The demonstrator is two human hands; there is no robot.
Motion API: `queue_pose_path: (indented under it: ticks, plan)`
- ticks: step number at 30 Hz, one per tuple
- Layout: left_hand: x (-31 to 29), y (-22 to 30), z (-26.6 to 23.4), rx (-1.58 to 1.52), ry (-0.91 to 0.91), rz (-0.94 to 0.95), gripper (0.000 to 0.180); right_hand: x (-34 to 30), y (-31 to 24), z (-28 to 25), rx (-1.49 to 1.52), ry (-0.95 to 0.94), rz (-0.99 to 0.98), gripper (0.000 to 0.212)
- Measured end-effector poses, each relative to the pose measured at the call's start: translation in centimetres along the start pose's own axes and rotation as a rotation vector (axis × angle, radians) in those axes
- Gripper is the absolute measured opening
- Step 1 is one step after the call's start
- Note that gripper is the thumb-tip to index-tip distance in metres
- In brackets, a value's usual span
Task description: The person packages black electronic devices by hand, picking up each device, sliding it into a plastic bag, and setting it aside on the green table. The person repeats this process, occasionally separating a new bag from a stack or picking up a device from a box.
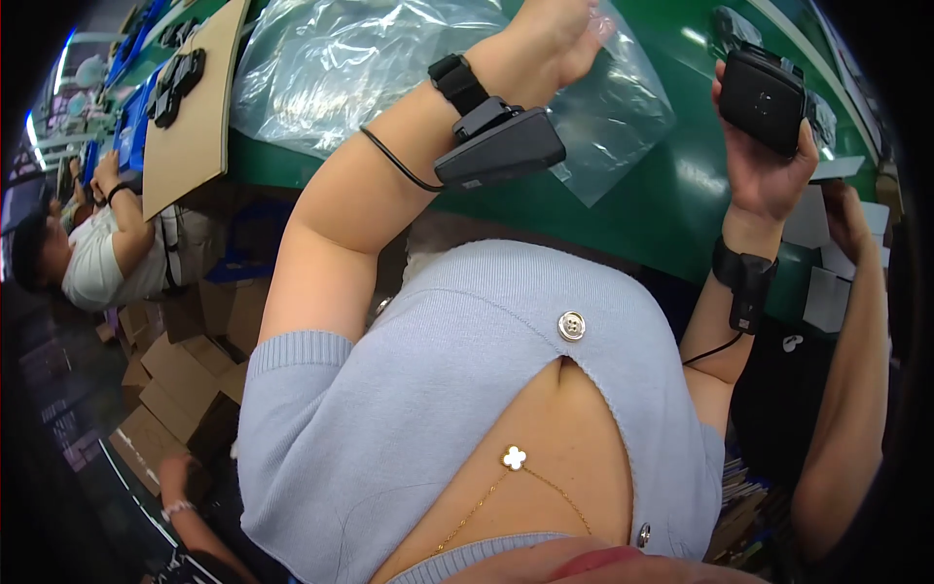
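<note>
In my right hand (764,185) is a black flat case with rounded corners (764,100). The thumb presses one side edge and fingertips curl round the opposite edge. It is held above the green table (642,229) at the right. My left hand (559,39) reaches to the far middle, over a large clear plastic bag (321,73) spread on the table. Clear plastic touches or overlaps its fingertips. The upper picture edge cuts off most of those fingers, so their grip is hidden. Both wrists carry strapped black devices (501,146).
Small plastic-wrapped items (736,27) lie beyond the black case. Another person's arm (844,389) reaches in at the right beside white card pieces (827,297). At left, a brown cardboard sheet (199,107) bears black parts (177,86); another person (107,253) and cardboard boxes (180,389) are nearby.
</note>
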State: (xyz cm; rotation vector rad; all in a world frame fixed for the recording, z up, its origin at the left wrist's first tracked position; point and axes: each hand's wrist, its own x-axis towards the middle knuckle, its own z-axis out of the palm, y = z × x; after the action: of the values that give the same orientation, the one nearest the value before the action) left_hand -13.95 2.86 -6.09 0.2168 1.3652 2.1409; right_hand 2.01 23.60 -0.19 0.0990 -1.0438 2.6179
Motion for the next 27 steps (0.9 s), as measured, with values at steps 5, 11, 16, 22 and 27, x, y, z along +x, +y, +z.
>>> queue_pose_path:
  ticks: [5,11,16,22,27]
  plan:
    - [-6.8,4.7,0.6,1.031,-0.271,0.553,0.025,-3.3,-1.5,-2.8,-0.013,0.034,-0.025,0.064]
    - [-11.8,2.1,-3.1,1.702,-0.503,0.885,0.018,-4.3,-1.3,-2.9,-0.065,0.041,0.039,0.067]
    - [-11.7,0.2,-0.6,1.731,-0.403,0.860,0.015,-3.3,0.7,-0.3,-0.043,0.004,0.108,0.071]
    - [-10.6,0.3,-0.7,1.599,-0.366,0.882,0.011,-5.7,0.7,0.7,-0.048,-0.038,0.126,0.073]
    - [-10.9,1.7,-1.4,1.409,-0.607,0.791,0.016,-8.4,-1.1,-1.2,-0.029,0.019,0.079,0.073]
